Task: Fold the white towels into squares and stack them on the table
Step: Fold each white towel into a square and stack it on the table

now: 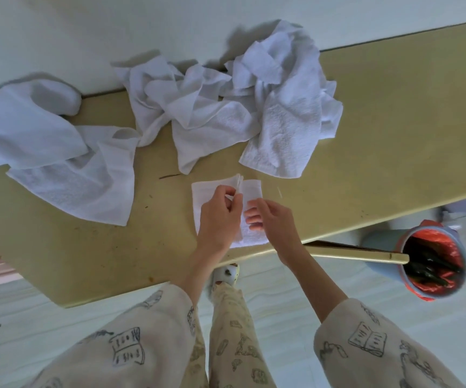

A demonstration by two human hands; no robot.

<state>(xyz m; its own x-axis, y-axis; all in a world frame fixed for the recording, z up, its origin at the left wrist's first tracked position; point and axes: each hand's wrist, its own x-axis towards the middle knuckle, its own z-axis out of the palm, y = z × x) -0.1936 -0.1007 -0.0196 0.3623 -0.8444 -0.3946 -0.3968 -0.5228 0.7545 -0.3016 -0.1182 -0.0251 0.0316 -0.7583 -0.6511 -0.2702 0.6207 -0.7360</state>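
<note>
Soft, even daylight fills the scene, the crumpled white terry towels [254, 107] beyond the hands throwing grey shadows on the pale wall [86, 29], while wide-angle distortion bends the yellowish table's edge [394, 222] and blur smears the red-lined bin [433, 261].

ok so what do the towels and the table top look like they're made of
The towel being folded and the crumpled pile look like white cotton terry: the surface is nubby and matte, and it drapes in soft creases. The table looks like yellowish laminate or painted board, smooth with a faint sheen and some scuffs; which of the two it is cannot be told.
</note>
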